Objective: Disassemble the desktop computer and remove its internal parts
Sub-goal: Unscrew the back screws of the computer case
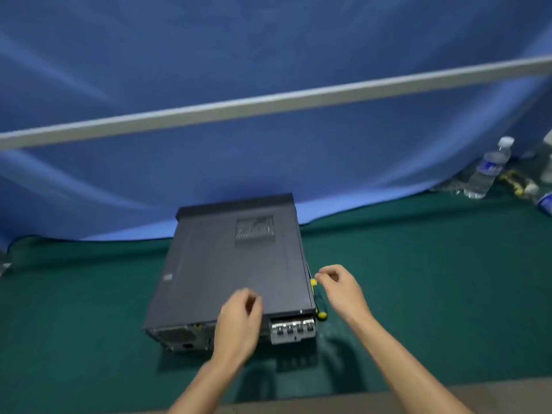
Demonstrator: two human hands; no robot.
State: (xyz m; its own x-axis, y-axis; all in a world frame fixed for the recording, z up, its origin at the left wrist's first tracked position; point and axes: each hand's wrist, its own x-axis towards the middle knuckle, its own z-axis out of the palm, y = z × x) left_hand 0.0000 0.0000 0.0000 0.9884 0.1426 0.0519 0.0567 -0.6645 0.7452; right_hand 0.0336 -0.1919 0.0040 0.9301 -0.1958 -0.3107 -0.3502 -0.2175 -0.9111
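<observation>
Grip: none; left hand (239, 318) loosely curled over computer case (233, 264), right hand (340, 286) relaxed beside it.

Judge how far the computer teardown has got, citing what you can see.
Barely started. Done: nothing visible; the desktop case lies flat with its side panel still on, no parts out. In hand: left hand hovers over the rear edge, right hand reaches beside a yellow-handled tool. Left: open case, remove internals.
</observation>
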